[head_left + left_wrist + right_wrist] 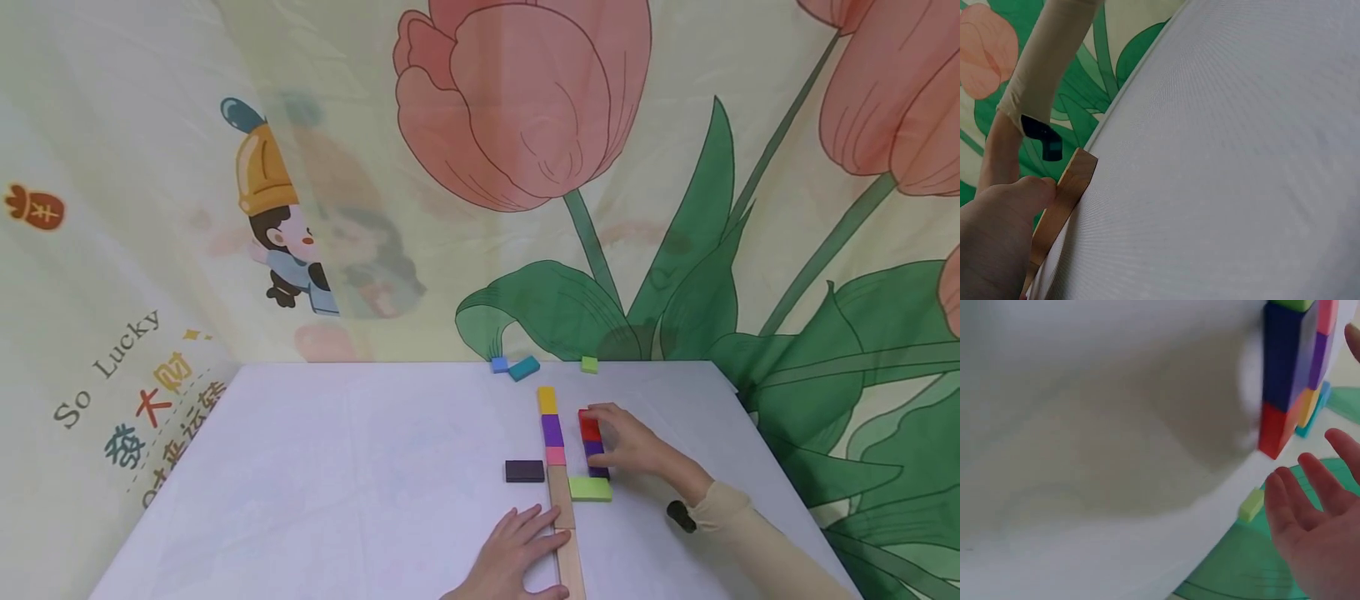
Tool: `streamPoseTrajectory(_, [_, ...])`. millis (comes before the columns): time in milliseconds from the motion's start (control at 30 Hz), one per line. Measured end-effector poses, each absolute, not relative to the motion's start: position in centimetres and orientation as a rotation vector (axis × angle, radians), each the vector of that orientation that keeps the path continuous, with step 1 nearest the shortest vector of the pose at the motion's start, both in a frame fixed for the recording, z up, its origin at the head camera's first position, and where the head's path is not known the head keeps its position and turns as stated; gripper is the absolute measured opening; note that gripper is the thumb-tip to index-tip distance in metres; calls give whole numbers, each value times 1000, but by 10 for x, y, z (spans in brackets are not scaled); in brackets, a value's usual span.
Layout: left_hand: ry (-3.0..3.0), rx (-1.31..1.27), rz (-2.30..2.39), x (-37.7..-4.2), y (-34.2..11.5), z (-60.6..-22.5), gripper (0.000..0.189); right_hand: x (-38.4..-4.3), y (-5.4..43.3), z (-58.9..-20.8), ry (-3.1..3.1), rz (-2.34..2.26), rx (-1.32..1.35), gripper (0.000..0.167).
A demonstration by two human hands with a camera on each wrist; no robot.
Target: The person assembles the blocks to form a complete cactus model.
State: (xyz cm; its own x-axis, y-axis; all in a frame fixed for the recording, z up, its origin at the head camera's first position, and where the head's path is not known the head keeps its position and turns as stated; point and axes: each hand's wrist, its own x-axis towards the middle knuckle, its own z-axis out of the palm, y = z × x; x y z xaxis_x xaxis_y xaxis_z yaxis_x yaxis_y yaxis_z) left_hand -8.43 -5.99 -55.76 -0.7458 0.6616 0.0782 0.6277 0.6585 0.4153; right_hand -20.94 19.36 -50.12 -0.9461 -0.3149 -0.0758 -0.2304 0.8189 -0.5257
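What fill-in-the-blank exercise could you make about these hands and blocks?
The purple rectangular block lies between the squarish pink block and a ____ block.
The left hand touches long plain blocks made of ____.
The blackish rectangular block lies to the ____ of the pink block.
The red rectangular block is nearest the ____ hand.

Missing words: yellow; wood; left; right.

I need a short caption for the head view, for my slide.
Left hand touches plain wooden blocks while right hand is at a red block and a navy block.
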Motion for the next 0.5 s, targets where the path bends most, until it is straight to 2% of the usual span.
streamPoseTrajectory(500, [2802, 1097, 641, -84, -59, -559, 62, -208, 217, -518, 2804, -927, -497, 72])
